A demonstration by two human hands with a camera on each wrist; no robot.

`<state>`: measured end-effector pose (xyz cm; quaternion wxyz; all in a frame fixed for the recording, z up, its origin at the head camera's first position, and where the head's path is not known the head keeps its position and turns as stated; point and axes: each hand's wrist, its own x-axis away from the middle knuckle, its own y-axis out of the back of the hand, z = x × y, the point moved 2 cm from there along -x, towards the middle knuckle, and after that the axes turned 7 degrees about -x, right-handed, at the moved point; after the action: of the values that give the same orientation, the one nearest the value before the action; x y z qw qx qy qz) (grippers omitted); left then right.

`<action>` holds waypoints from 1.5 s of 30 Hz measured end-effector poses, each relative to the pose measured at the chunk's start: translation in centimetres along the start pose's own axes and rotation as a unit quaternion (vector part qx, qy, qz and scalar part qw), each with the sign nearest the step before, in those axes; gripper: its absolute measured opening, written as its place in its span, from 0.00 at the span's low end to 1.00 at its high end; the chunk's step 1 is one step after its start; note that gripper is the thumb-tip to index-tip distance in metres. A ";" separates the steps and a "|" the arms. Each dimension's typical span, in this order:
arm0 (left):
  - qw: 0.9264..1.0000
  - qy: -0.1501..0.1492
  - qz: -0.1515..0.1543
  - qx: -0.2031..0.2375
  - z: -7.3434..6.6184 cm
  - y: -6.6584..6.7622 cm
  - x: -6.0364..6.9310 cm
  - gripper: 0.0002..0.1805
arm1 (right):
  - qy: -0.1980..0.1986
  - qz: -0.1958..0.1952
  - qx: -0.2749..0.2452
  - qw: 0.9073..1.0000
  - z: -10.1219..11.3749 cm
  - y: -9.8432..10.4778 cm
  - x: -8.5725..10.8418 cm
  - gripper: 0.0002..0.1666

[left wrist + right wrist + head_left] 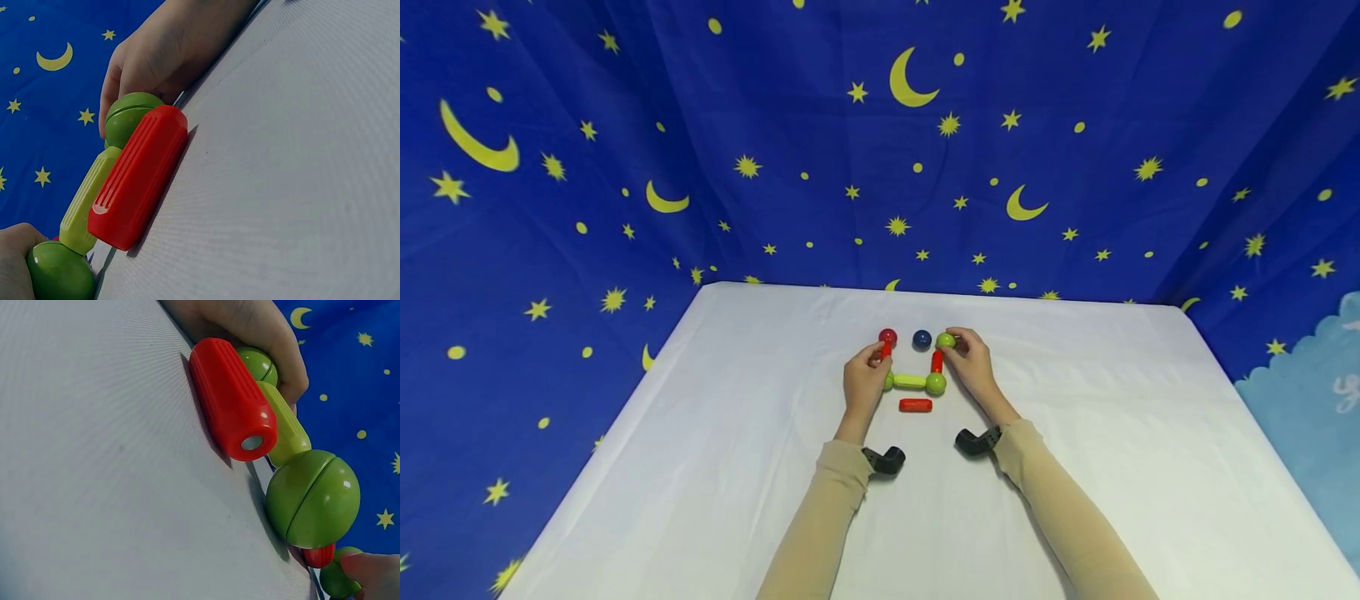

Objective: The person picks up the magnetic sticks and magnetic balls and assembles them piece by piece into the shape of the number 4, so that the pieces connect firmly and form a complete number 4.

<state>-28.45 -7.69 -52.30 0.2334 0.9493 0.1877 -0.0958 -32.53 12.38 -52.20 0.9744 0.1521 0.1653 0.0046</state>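
Left hand (pixel 865 379): my thumb and fingers pinch the left red rod (pixel 887 350), with the red ball (pixel 888 336) at its far end.
Right hand (pixel 973 367): my thumb and fingertip pinch the far green ball (pixel 946 341), beyond the right red rod (pixel 937 362).
Near side: a yellow-green rod (pixel 910 381) runs between the left green ball (pixel 888 381), partly hidden by my hand, and the right green ball (pixel 936 383).
Good seating: I judge it best to centre each rod on its ball and press lengthwise; a sideways push could twist the U apart.
Blue ball (pixel 922 339): sits between my two far balls, apart from both; easily knocked, I think.
Loose red rod (pixel 915 406): lies nearest me, a silver disc (pixel 252 443) on its end, perhaps a magnet.
White tablecloth (pixel 760 433): the pieces are on it; I see no container.
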 end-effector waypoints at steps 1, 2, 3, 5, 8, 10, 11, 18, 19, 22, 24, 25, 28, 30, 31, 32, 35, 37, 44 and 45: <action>1.000 -0.004 -0.003 0.002 0.0 0.0 0.0 0.16 | -0.002 -0.005 0.000 1.000 0.0 0.0 0.0 0.20; 1.000 -0.006 -0.005 0.004 0.0 0.0 0.1 0.16 | -0.004 -0.010 -0.002 1.000 0.0 0.0 0.0 0.20; 1.000 -0.009 -0.006 0.005 -0.1 0.1 0.1 0.16 | -0.005 -0.015 -0.004 1.000 0.0 0.0 0.0 0.20; 1.000 -0.003 -0.002 0.004 -0.1 0.1 0.0 0.16 | -0.005 -0.024 -0.011 1.000 0.0 0.0 0.1 0.21; 1.000 0.016 0.011 -0.002 0.0 0.1 -0.1 0.17 | 0.000 -0.036 -0.022 0.999 0.0 0.1 0.1 0.21; 1.000 0.023 0.017 -0.008 0.1 0.0 -0.2 0.17 | 0.006 -0.045 -0.026 0.999 0.1 0.1 0.1 0.21; 1.000 0.023 0.018 -0.009 0.1 0.0 -0.2 0.17 | 0.009 -0.049 -0.028 0.998 0.1 0.2 0.1 0.21; 0.999 0.031 0.020 -0.013 0.1 -0.2 -0.2 0.17 | 0.024 -0.073 -0.056 0.995 0.3 0.5 0.1 0.21; 0.999 0.030 0.020 -0.012 0.1 -0.2 -0.2 0.17 | 0.026 -0.075 -0.059 0.995 0.4 0.5 0.1 0.21; 0.999 0.029 0.021 -0.009 0.1 -0.2 -0.1 0.17 | 0.035 -0.072 -0.066 0.995 0.6 0.5 0.1 0.21; 0.999 0.026 0.020 -0.010 0.1 -0.2 -0.1 0.17 | 0.043 -0.065 -0.066 0.995 1.3 0.5 0.2 0.21; 0.999 0.025 0.019 -0.010 0.1 -0.2 -0.1 0.17 | 0.048 -0.061 -0.064 0.995 1.8 0.5 0.4 0.21; 1.000 0.022 0.018 -0.012 0.1 -0.1 -0.2 0.16 | 0.055 -0.048 -0.064 0.995 3.2 0.5 0.7 0.21; 1.000 0.021 0.018 -0.012 0.1 -0.1 -0.2 0.16 | 0.057 -0.044 -0.057 0.996 4.0 0.5 0.9 0.21; 1.000 0.021 0.018 -0.010 0.1 -0.1 -0.2 0.16 | 0.056 -0.041 -0.060 0.996 4.0 0.4 0.9 0.21; 1.000 0.021 0.018 -0.009 0.1 -0.1 -0.2 0.16 | 0.053 -0.038 -0.061 0.996 4.0 0.4 0.9 0.21; 1.000 0.023 0.017 -0.005 0.1 0.0 -0.1 0.16 | 0.048 -0.030 -0.052 0.997 4.0 0.2 0.9 0.21; 1.000 0.024 0.017 -0.005 0.1 -0.1 -0.1 0.16 | 0.040 -0.023 -0.052 0.998 3.9 0.2 0.8 0.21; 0.999 0.026 0.019 -0.007 0.1 -0.2 -0.1 0.16 | 0.013 -0.006 -0.041 0.999 3.9 0.1 0.6 0.21; 0.999 0.026 0.019 -0.007 0.1 -0.2 -0.2 0.16 | 0.010 -0.002 -0.041 0.999 3.9 0.1 0.6 0.20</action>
<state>-28.68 -7.67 -52.44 0.2364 0.9533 0.1764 -0.0654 -30.69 11.33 -48.86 0.9782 0.1114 0.1747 0.0114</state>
